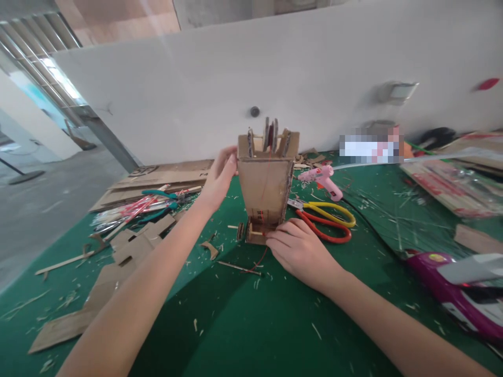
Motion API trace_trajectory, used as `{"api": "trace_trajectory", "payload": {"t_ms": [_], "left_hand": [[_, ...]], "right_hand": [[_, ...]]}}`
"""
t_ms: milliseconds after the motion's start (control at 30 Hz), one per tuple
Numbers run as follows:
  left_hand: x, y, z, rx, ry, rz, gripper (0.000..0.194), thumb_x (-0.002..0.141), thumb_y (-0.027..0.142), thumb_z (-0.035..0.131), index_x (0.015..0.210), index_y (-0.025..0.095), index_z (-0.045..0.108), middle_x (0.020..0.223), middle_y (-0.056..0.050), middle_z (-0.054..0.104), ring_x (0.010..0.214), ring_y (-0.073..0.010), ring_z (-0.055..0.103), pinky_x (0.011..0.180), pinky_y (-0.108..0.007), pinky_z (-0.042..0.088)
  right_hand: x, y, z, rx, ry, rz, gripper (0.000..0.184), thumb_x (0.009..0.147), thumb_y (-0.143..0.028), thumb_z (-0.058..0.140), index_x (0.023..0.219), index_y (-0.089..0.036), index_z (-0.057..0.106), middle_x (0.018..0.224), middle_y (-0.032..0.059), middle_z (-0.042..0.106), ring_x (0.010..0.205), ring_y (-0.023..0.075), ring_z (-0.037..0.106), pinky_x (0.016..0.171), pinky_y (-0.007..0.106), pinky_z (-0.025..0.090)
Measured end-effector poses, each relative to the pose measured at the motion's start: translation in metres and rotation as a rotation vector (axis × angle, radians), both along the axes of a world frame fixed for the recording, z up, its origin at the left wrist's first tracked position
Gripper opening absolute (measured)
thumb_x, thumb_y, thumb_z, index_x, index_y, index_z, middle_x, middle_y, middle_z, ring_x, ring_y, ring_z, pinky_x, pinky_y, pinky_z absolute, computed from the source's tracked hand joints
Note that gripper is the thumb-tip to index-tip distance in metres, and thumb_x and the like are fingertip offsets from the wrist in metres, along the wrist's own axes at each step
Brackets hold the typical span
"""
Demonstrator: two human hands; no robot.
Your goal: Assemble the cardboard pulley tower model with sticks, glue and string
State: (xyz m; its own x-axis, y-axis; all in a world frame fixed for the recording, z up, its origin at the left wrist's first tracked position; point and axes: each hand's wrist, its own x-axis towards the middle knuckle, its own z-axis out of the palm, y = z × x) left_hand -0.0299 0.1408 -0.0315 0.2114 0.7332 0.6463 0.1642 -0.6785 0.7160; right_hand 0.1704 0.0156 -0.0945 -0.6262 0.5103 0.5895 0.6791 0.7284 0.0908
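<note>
A tall handmade cardboard tower (261, 183) stands upright on the table, with notched cardboard pieces and a round disc on a stick axle at its open top. A thin red string (268, 180) runs down its front to a small open base box (257, 238) crossed by another stick. My left hand (220, 180) is closed against the tower's upper left side, its fingertips partly hidden behind it. My right hand (296, 248) has its fingers curled together on the base's lower right corner, where the fingertips are partly hidden. A thin rod (239, 268) lies in front, beside the string's loose end.
Right of the tower are red-and-yellow-handled pliers (328, 217), a pink glue gun (324, 180) with a black cord, and a purple device (451, 293). Cardboard scraps (133, 246) and teal-handled pliers (159, 204) lie left. Wood shavings litter the green table (251, 324); a white wall (196, 89) stands behind.
</note>
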Motion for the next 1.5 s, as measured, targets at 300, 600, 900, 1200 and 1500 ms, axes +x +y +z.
{"api": "trace_trajectory", "payload": {"t_ms": [300,600,900,1200,1500], "left_hand": [[-0.021,-0.051,0.016,0.483,0.023,0.554,0.025,0.095,0.04,0.039,0.098,0.021,0.055,0.083,-0.002,0.054,0.069,-0.013,0.052,0.066,-0.028,0.046],[-0.056,-0.072,-0.041,-0.078,1.023,0.036,0.033,0.095,0.032,0.034,0.102,0.018,0.064,0.103,-0.008,0.065,0.097,-0.0217,0.058,0.086,-0.037,0.045],[-0.063,-0.071,-0.044,-0.312,0.887,-0.054,0.032,0.091,0.042,0.043,0.089,0.02,0.066,0.089,-0.003,0.068,0.079,-0.0165,0.061,0.069,-0.027,0.045],[-0.057,-0.075,-0.046,-0.217,0.837,0.02,0.027,0.09,0.04,0.046,0.087,0.02,0.065,0.089,-0.004,0.067,0.081,-0.0177,0.063,0.073,-0.028,0.047],[-0.054,-0.079,-0.04,-0.176,0.794,0.04,0.025,0.09,0.038,0.047,0.088,0.019,0.064,0.09,-0.004,0.066,0.082,-0.0175,0.061,0.073,-0.03,0.047]], "right_hand": [[0.0,0.001,0.001,0.008,-0.009,0.007,0.016,0.089,-0.015,0.051,0.089,-0.017,0.067,0.097,0.0046,0.071,0.094,0.0177,0.055,0.087,0.034,0.04],[-0.001,0.0,0.005,0.002,-0.014,0.005,0.016,0.09,-0.016,0.05,0.084,-0.018,0.065,0.092,0.0025,0.07,0.093,0.0175,0.054,0.087,0.034,0.039],[0.003,0.0,0.009,0.01,-0.037,0.001,0.017,0.087,-0.013,0.051,0.082,-0.018,0.066,0.088,0.0021,0.071,0.093,0.0165,0.056,0.088,0.035,0.038],[0.004,-0.003,0.009,0.015,-0.031,0.011,0.017,0.088,-0.014,0.051,0.083,-0.019,0.067,0.091,0.0025,0.071,0.095,0.0165,0.056,0.089,0.034,0.039],[0.004,-0.005,0.01,0.001,-0.031,0.009,0.017,0.088,-0.014,0.051,0.085,-0.018,0.067,0.091,0.0027,0.071,0.095,0.0168,0.056,0.09,0.035,0.039]]}}
